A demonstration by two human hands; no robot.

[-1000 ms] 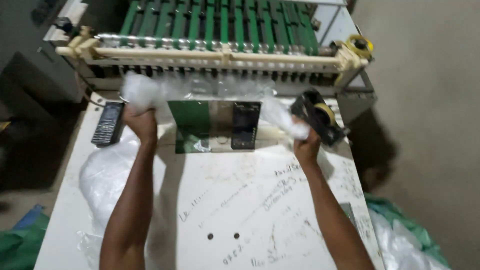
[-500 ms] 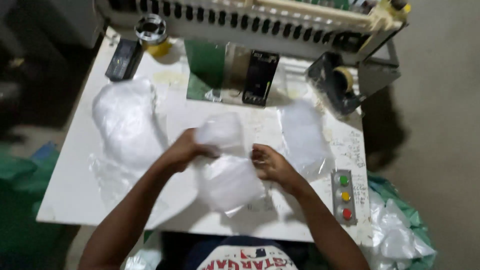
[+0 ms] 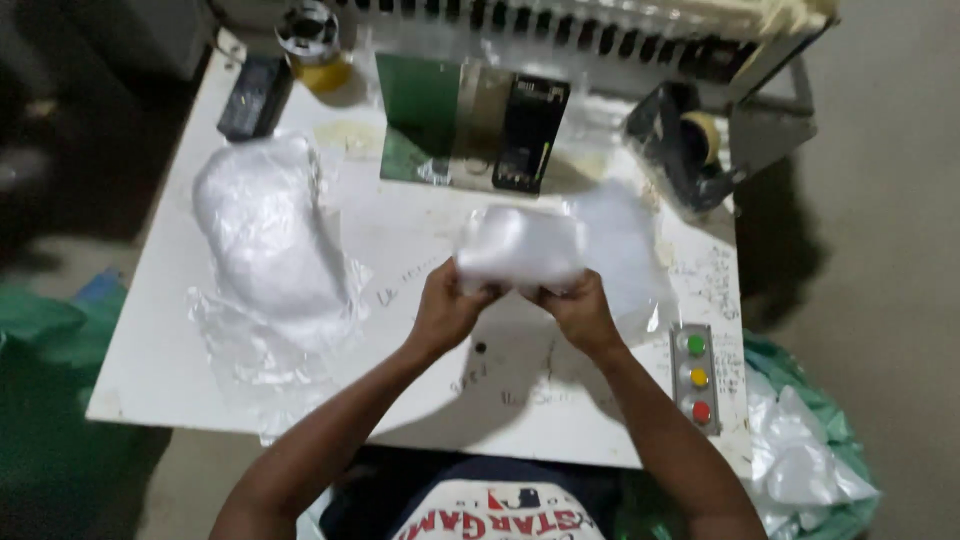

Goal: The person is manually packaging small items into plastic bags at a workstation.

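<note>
A folded clear plastic bag (image 3: 522,245) is held up over the middle of the white table (image 3: 400,250). My left hand (image 3: 447,305) grips its lower left edge. Close beside it, my right hand (image 3: 575,308) grips the lower right edge. Both hands are closed on the plastic, thumbs toward each other. Another clear plastic sheet (image 3: 625,245) lies flat on the table just behind and right of the held bag.
A heap of clear plastic bags (image 3: 268,240) lies on the table's left. At the back stand a green and black machine part (image 3: 470,125), a black remote-like box (image 3: 255,97), a tape roll (image 3: 312,40) and a tape dispenser (image 3: 685,140). A three-button panel (image 3: 696,378) sits front right.
The plastic bag has been raised and bunched tighter, from low near the table's front edge to above its middle. My hands have come closer together. The camera has tilted slightly.
</note>
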